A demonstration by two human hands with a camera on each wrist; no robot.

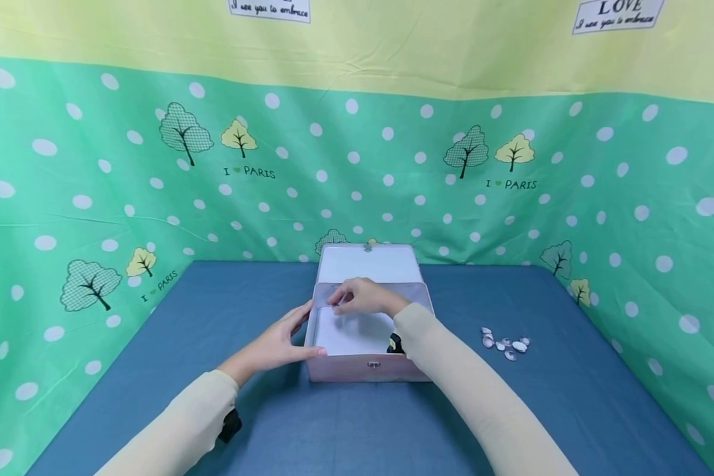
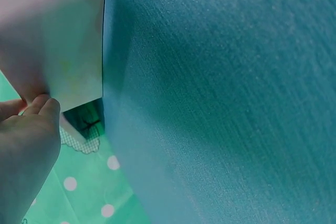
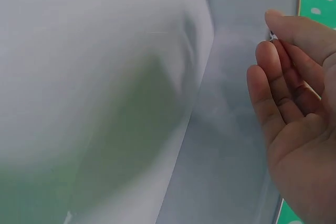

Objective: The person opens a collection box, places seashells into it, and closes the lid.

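Observation:
A pale pink box (image 1: 342, 370) stands on the table, its lid (image 1: 365, 263) tipped back behind it and its white inside showing. My left hand (image 1: 276, 344) rests against the box's left side, with the thumb over the front left rim and the fingers along the outer wall. Over the inside of the box is my right hand (image 1: 365, 296), thumb and fingertips pinched together. Between them, in the right wrist view, a small seashell (image 3: 273, 36) barely shows; the fingers hide most of it.
Several small seashells (image 1: 519, 346) lie loose on the blue tabletop (image 1: 470, 410), right of the box. A green and yellow printed cloth (image 1: 387, 178) hangs behind and along both sides of the table. A metal clasp (image 1: 373, 365) sits on the box front.

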